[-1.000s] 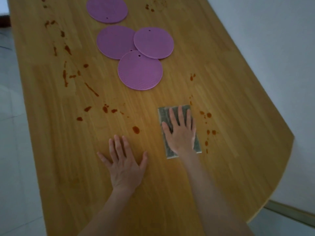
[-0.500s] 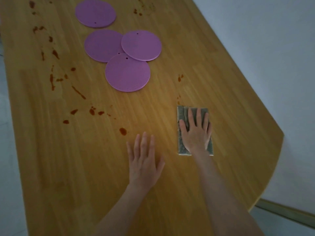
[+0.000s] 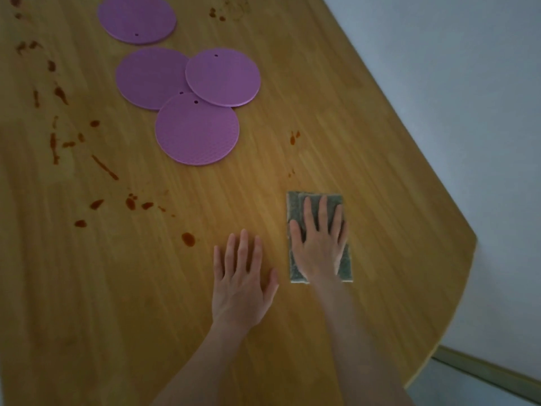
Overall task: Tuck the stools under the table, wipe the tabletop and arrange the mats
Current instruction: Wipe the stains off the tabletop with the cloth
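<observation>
1. Left of the cloth [image 3: 319, 200], reddish stains [image 3: 130, 203] streak the worktop [image 3: 366, 148]; judging by these, wiping has barely started, so sweep that way in overlapping passes.
2. The four purple mats [image 3: 196, 133] lie beyond the cloth, three overlapping; lift them before wiping beneath.
3. The left hand [image 3: 243, 284] rests flat just left of the cloth, fingers spread, gripping nothing; good for bracing.
4. The right hand [image 3: 319, 244] presses flat on the folded cloth, fingers apart; keep even pressure.
</observation>
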Action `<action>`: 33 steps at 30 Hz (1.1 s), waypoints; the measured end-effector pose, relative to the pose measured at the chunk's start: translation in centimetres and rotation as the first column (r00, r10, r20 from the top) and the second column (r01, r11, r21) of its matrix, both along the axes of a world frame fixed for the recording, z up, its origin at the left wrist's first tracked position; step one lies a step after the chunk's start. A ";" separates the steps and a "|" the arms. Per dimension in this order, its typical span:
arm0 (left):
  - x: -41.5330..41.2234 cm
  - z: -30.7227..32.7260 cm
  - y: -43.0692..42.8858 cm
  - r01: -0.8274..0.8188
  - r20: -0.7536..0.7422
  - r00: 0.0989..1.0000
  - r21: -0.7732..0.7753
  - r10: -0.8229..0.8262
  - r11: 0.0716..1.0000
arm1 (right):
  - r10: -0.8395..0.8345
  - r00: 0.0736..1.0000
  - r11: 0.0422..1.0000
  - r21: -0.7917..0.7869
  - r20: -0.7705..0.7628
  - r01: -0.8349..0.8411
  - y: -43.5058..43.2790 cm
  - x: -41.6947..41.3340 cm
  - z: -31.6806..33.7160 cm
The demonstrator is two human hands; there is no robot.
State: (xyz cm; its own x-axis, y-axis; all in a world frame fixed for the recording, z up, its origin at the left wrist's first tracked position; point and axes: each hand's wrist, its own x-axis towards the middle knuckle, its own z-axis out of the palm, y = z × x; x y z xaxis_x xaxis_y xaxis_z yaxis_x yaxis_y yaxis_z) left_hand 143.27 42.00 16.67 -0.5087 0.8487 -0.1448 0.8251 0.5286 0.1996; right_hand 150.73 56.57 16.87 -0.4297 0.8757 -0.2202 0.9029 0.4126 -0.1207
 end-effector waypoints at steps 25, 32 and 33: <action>-3.1 -0.2 6.9 -0.127 -0.015 0.992 0.096 0.129 0.987 | 0.170 0.985 0.985 0.009 -0.015 -0.170 4.4 -5.0 0.1; -3.2 -0.4 7.2 -0.123 -0.019 0.992 0.049 0.125 0.991 | 0.102 0.994 0.994 0.032 -0.027 -0.101 10.3 -6.2 -0.3; -3.2 -0.4 7.3 -0.127 -0.015 0.992 0.040 0.128 0.991 | 0.104 0.994 0.994 0.035 -0.026 -0.103 9.6 -6.3 -0.2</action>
